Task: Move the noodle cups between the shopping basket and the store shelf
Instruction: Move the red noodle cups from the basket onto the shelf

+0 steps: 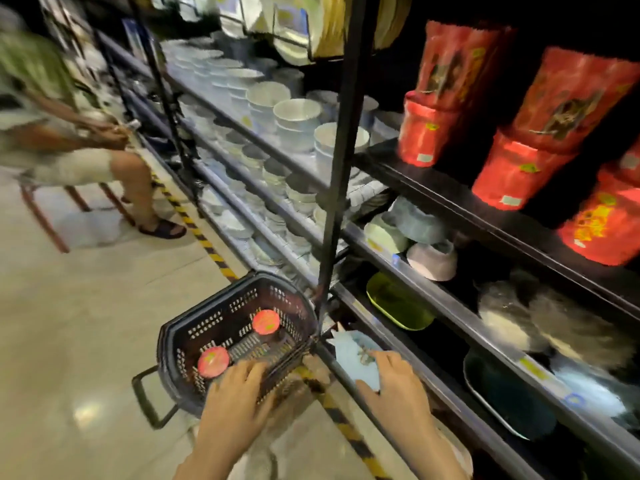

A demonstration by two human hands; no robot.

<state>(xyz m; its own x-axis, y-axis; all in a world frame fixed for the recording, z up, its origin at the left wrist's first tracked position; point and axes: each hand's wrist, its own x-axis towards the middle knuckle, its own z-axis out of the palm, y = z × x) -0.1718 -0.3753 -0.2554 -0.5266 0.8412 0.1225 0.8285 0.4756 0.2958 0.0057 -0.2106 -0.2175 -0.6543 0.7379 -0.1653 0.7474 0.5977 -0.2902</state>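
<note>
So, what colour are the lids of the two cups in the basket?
Red-orange lids on both cups, inside the dark basket; the head view shows them.

Single head-worn view, angled down, close over aisle floor (86, 341)

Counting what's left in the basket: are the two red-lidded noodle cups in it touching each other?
Apart. The head view shows the near noodle cup and the far noodle cup with bare basket floor between them.

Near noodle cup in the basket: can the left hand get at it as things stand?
Probably yes. The left hand hovers open over the basket rim, right beside the near noodle cup. The basket is open-topped, nothing covers the cup, and the far noodle cup stands apart from it.
</note>
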